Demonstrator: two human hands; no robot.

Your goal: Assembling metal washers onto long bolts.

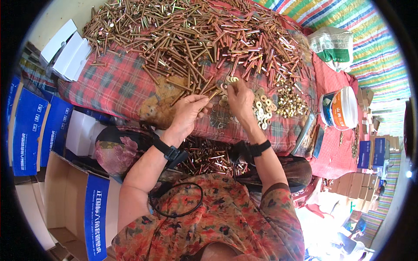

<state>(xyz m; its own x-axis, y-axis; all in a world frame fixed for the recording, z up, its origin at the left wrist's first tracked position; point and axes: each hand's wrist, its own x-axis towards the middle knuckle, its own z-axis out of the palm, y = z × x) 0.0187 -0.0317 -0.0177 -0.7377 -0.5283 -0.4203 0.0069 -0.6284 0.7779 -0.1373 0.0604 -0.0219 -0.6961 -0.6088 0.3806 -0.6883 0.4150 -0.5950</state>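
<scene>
My left hand is closed in a pinch around a long brass-coloured bolt, which points up and to the right. Just right of it, my right hand has its fingers drawn together over a few flat washers; whatever lies between its fingertips is hidden. Beside the right wrist spreads a loose pile of round washers. Further right sits a heap of small gold nuts. A large mound of long bolts covers the far side of the plaid cloth.
More bolts lie between my legs. A white bucket and a plastic sack stand to the right, near a flat metal bar. On the left are white boxes, blue boxes and an open carton.
</scene>
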